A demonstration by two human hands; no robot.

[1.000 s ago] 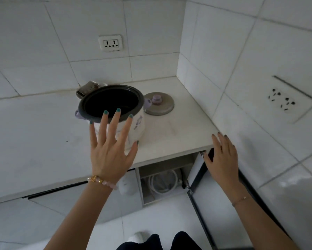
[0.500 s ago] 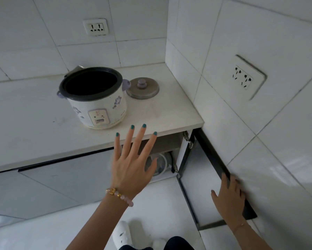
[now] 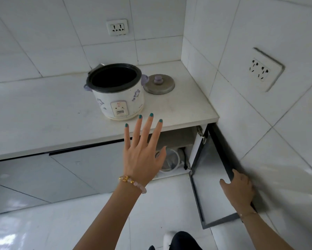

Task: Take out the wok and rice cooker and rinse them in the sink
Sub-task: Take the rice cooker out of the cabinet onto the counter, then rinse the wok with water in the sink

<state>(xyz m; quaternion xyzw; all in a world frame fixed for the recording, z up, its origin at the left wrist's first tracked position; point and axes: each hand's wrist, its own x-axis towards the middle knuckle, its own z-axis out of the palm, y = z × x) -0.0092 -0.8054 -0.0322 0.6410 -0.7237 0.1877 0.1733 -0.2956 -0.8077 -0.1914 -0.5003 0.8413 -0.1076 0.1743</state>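
Note:
A white rice cooker [image 3: 122,103] with purple flower prints and a black inner pot stands open on the white counter [image 3: 43,114]. Its metal lid [image 3: 158,84] with a purple knob lies just to the cooker's right. My left hand [image 3: 142,156] hovers in front of the counter's edge with its fingers spread, holding nothing and apart from the cooker. My right hand [image 3: 239,190] grips the outer edge of the open cabinet door [image 3: 209,177] low on the right. No wok is in view.
The open cabinet under the counter holds a white coiled thing [image 3: 173,159]. A tiled wall stands close behind the door on the right, with a socket [image 3: 260,69]; another socket [image 3: 117,27] is on the back wall. Grey cabinet fronts [image 3: 83,166] to the left are closed.
My left hand has let go of the cooker and drawn back to below the counter's edge. My right hand slid down the cabinet door's edge. The view tilted downward.

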